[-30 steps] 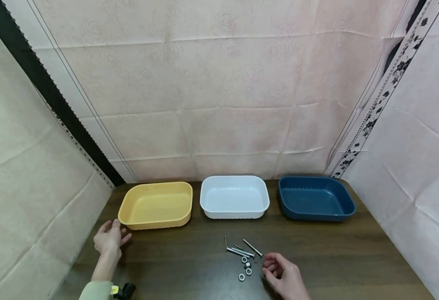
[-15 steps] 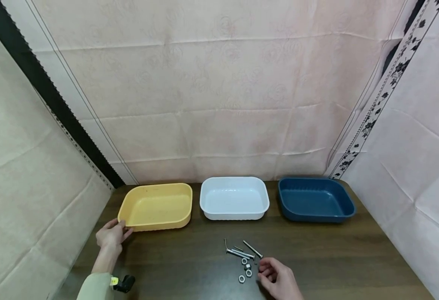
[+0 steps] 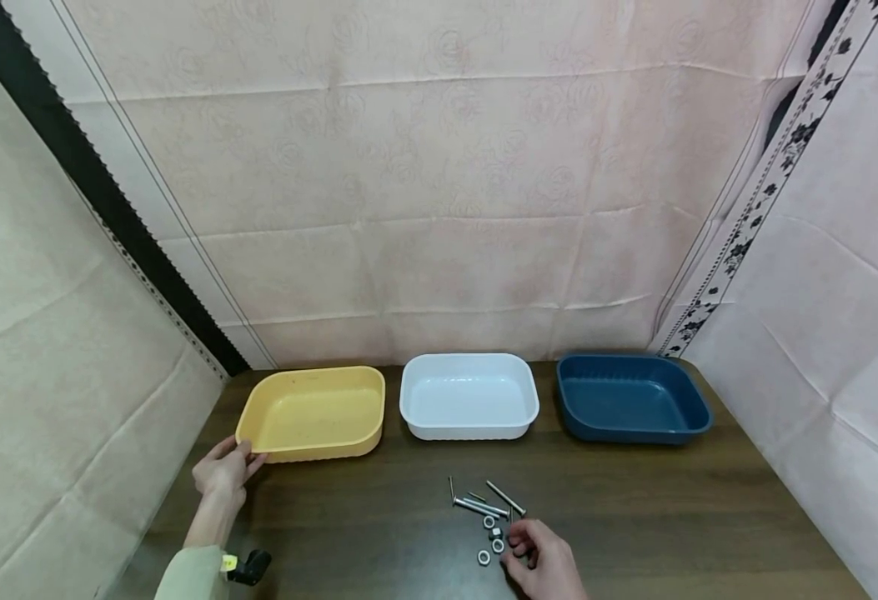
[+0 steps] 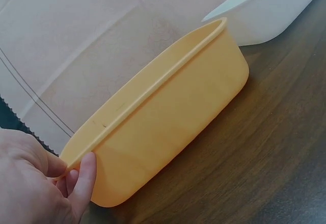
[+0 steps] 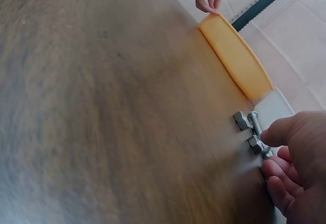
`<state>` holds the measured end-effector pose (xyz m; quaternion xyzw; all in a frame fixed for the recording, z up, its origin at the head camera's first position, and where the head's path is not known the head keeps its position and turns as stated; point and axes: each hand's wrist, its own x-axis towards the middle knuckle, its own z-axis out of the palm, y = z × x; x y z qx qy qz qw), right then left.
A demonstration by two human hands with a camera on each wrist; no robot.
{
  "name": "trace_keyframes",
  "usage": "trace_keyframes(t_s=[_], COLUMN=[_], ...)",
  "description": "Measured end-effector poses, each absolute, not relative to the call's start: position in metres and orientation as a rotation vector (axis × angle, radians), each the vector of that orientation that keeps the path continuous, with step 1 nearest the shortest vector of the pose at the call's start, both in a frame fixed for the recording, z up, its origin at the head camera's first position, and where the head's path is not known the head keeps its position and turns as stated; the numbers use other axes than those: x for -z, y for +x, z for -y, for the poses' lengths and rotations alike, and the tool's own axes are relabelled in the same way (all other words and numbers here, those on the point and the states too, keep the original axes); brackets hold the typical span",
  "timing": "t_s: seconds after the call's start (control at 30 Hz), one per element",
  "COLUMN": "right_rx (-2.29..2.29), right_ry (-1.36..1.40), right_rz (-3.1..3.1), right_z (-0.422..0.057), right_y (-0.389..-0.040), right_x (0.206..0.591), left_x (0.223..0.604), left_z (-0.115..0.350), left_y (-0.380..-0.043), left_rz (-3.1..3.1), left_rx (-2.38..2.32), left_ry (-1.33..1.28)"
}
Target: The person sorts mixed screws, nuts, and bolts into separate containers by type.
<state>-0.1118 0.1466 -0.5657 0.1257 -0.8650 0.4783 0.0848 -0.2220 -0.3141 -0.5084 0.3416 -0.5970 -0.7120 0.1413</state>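
Note:
At the near left corner of the yellow tray (image 3: pixel 311 414), my left hand (image 3: pixel 219 475) pinches the rim between thumb and fingers. The left wrist view shows the thumb (image 4: pixel 85 175) on the tray's outer wall. My right hand (image 3: pixel 547 560) is beside the small metal parts, its fingers loosely bent and thumb apart, nothing showing between them. Several hex nuts, one nut (image 3: pixel 484 557) nearest the front, lie just left of its fingertips. Behind them are long bolts, one bolt (image 3: pixel 505 497) slanting, and thin screws such as an upright-looking screw (image 3: pixel 451 488). In the right wrist view, a nut (image 5: pixel 255 144) is close to the thumb.
A white tray (image 3: pixel 470 402) stands in the middle of the back row, and a dark blue tray (image 3: pixel 634 404) at its right. All stand on a dark wooden table (image 3: pixel 378 533). Pale cloth (image 3: pixel 439 192) hangs behind and along both sides.
My right hand has moved left, closer to the nuts. My left hand has gone from beside the yellow tray's corner to gripping its rim. The metal parts have not visibly moved.

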Motion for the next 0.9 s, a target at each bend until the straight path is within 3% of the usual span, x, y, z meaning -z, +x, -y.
trace_keyframes(t_s=[0.5, 0.9], right_rx=[-1.154, -1.126], right_ry=[0.407, 0.195], right_rz=[2.439, 2.652], right_z=[-0.132, -0.124], right_y=[-0.113, -0.111], right_x=[0.578, 0.571], left_x=[0.51, 0.51], left_z=[0.314, 0.315], left_y=[-0.222, -0.222], left_rz=[1.711, 1.703], left_rx=[2.074, 2.073], left_ry=[0.98, 1.003])
